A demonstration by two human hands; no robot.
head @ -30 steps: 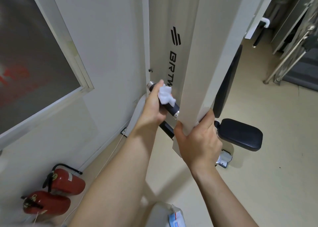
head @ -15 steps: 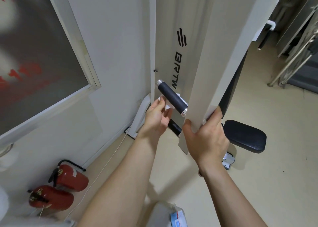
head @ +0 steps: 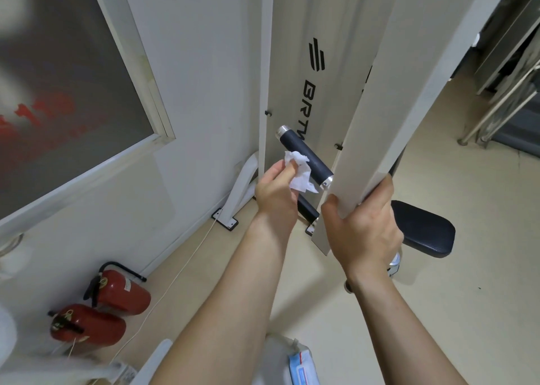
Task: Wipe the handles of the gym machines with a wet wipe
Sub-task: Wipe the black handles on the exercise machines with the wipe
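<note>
A black handle (head: 304,154) with silver end caps juts from the white swing arm (head: 380,116) of a gym machine. My left hand (head: 276,193) pinches a crumpled white wet wipe (head: 299,174) just below and beside the handle's lower half. My right hand (head: 363,230) grips the lower end of the swing arm. A second black handle (head: 306,211) shows partly behind my left hand.
The machine's black seat pad (head: 423,230) is at right. Two red fire extinguishers (head: 111,305) lie by the wall at lower left. A wet wipe pack (head: 299,367) is at the bottom edge. More machine frames (head: 511,86) stand at far right.
My left hand came off the handle, which it gripped with the wipe a second ago. It now holds the wipe bunched beside the bare handle. My right hand keeps its grip.
</note>
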